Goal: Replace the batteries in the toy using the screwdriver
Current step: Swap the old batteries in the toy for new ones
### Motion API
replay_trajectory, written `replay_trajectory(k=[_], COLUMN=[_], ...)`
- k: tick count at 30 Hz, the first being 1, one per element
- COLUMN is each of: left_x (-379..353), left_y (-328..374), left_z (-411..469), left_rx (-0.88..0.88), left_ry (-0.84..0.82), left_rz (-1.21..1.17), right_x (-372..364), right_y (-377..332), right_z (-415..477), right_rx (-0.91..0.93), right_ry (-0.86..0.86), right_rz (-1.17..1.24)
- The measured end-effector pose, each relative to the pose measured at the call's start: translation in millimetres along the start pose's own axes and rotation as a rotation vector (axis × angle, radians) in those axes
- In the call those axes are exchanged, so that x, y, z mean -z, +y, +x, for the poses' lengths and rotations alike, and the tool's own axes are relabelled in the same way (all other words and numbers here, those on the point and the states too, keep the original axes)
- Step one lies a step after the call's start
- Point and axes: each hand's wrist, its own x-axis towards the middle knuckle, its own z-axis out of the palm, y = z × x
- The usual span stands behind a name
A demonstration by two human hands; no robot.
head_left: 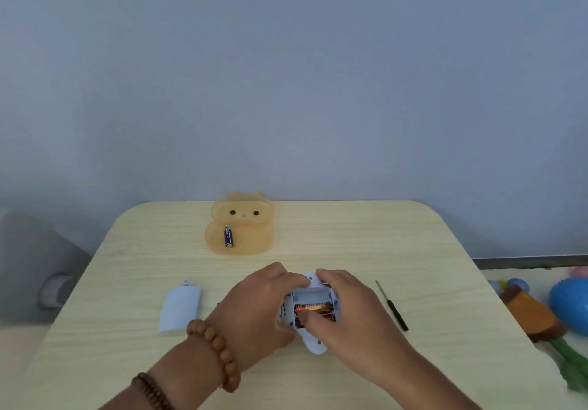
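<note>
**Thumb on the battery**

The toy [316,347] lies on the surface [334,238], under both grips. My left grip [264,301] curls round its left side. My right grip [353,314] curls over it, thumb pressing the orange battery [315,308], which lies left to right. I count one cover [181,309], one screwdriver [392,307], one blue battery [228,236].

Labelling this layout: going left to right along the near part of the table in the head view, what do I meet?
Pale blue battery cover → left hand → toy → right hand → screwdriver.
</note>
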Motion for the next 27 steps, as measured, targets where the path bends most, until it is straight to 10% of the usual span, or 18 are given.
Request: replay_trajectory(k=[27], left_x=[2], left_y=[-1], left_z=[7], left_rx=[0.005], left_ry=[-0.002], left_rz=[-0.014], right_x=[-17], right_y=[-10], right_z=[14], right_rx=[-0.019], right_ry=[0.085], right_rz=[-0.048])
